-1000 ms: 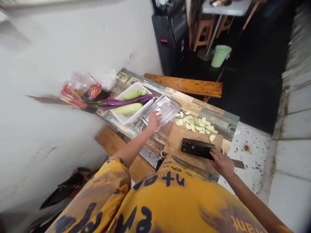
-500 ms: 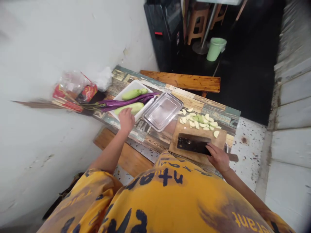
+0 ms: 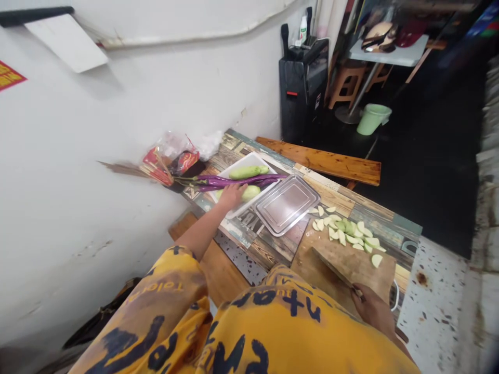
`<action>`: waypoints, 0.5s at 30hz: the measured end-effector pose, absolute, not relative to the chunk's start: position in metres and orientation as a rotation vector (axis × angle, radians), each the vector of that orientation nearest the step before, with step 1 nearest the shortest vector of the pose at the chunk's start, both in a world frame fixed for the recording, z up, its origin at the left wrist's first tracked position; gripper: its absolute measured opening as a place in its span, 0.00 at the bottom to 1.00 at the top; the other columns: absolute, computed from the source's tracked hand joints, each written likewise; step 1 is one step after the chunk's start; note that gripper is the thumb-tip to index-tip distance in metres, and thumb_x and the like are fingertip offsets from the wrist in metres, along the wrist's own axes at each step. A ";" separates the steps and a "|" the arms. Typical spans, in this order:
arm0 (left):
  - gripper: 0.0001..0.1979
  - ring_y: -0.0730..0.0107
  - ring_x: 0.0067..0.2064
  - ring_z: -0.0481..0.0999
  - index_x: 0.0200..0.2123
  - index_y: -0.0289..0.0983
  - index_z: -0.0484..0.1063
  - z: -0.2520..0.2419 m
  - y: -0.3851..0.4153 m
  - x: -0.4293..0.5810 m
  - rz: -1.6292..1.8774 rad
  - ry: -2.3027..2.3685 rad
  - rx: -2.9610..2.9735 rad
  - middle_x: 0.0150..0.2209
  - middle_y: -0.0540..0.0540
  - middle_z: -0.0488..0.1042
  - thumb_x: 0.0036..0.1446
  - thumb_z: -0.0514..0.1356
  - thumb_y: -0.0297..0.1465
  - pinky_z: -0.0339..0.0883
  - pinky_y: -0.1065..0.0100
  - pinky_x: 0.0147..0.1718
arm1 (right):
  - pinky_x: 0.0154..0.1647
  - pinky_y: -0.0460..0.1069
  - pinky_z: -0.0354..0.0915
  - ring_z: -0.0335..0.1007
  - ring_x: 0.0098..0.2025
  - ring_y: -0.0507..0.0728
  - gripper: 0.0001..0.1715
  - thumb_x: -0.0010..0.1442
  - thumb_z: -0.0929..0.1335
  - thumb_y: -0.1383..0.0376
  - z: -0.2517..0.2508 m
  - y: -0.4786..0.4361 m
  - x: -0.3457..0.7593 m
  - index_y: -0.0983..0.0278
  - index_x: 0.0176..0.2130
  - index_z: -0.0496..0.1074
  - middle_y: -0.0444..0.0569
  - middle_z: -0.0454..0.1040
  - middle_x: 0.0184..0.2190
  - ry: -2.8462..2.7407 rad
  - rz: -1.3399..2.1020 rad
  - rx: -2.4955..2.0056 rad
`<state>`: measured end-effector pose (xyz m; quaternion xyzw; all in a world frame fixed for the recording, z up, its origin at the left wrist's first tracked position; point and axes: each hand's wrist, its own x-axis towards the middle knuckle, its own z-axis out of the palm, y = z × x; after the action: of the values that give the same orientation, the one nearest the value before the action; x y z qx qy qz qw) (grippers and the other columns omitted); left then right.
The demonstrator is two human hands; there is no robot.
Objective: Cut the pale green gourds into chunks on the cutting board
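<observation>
My left hand [image 3: 233, 196] reaches into a white tray [image 3: 225, 170] and lies curled over the middle of the nearer pale green zucchini [image 3: 251, 194]; its fingertips are partly hidden beside the eggplants. Long purple eggplants [image 3: 218, 181] lie across the tray, and a second zucchini [image 3: 245, 172] sits behind them. My right hand [image 3: 370, 306] is closed round the handle of a cleaver [image 3: 331, 266]. Its blade is tipped up on edge above the wooden cutting board [image 3: 307, 275]. Cut zucchini slices [image 3: 353, 232] are heaped along the board's far side.
A clear rectangular lid [image 3: 288, 203] lies between tray and board. Bagged red packets [image 3: 156, 161] and wooden skewers [image 3: 122, 169] stand by the wall on the left. Benches [image 3: 323, 161] flank the patterned table [image 3: 335, 195]; a green bin [image 3: 373, 120] stands farther off.
My left hand has moved from the zucchini's near edge to farther over it. My right hand has shifted onto the cleaver's handle, and the blade has turned from flat to upright. The view has shifted.
</observation>
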<state>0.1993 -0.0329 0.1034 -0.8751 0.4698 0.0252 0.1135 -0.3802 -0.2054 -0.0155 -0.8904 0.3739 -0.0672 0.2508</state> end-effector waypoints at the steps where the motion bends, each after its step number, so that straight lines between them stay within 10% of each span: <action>1: 0.35 0.43 0.64 0.66 0.70 0.38 0.59 0.103 -0.035 0.201 0.070 1.404 -2.542 0.65 0.32 0.65 0.60 0.59 0.26 0.60 0.47 0.61 | 0.37 0.65 0.76 0.82 0.36 0.72 0.19 0.66 0.59 0.53 -0.018 -0.206 -0.381 0.50 0.42 0.77 0.58 0.82 0.42 1.013 -0.189 -2.410; 15: 0.30 0.42 0.60 0.66 0.65 0.30 0.62 0.093 -0.054 0.187 -0.008 1.344 -2.580 0.59 0.28 0.69 0.60 0.58 0.26 0.57 0.46 0.58 | 0.33 0.63 0.77 0.82 0.37 0.70 0.15 0.61 0.59 0.53 -0.020 -0.201 -0.378 0.42 0.41 0.73 0.52 0.82 0.40 0.975 -0.099 -2.341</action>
<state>0.1867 -0.0535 0.0926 -0.8810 0.4587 -0.0027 0.1160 -0.3781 -0.2014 -0.0195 -0.8807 0.3667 -0.0371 0.2975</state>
